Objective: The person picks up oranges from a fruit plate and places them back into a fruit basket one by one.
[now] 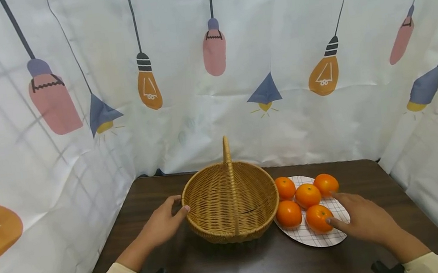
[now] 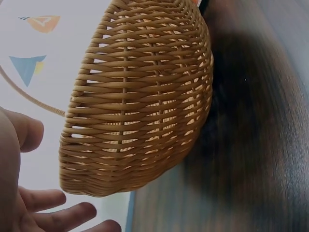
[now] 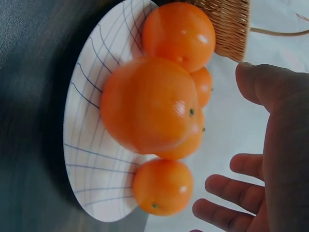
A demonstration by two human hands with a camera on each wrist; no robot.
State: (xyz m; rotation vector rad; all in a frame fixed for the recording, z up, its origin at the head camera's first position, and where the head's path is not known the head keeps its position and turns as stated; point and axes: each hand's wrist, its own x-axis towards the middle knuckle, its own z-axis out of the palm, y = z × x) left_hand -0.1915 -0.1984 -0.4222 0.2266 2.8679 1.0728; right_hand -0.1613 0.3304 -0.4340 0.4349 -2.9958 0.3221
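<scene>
Observing right hand (image 1: 366, 217) hanging with fingers loosely spread, gripping nothing, nearer than left hand (image 1: 160, 223) to front-right orange (image 1: 318, 219). Finding that orange lying on grid-lined plate (image 1: 311, 238), just left of right thumb (image 1: 340, 225); discerning no long axis. Observing left hand's fingers parting, likewise empty, beside wicker basket (image 1: 210, 201). Reading no writing, labels or brands.

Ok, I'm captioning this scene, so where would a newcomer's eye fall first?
Probably the five bright orange fruits, on a lined white plate to the right of the wicker basket. Next might come the basket's tall arched handle, near the middle of the head view, then the colourful lamps printed across the white backdrop behind.
</scene>
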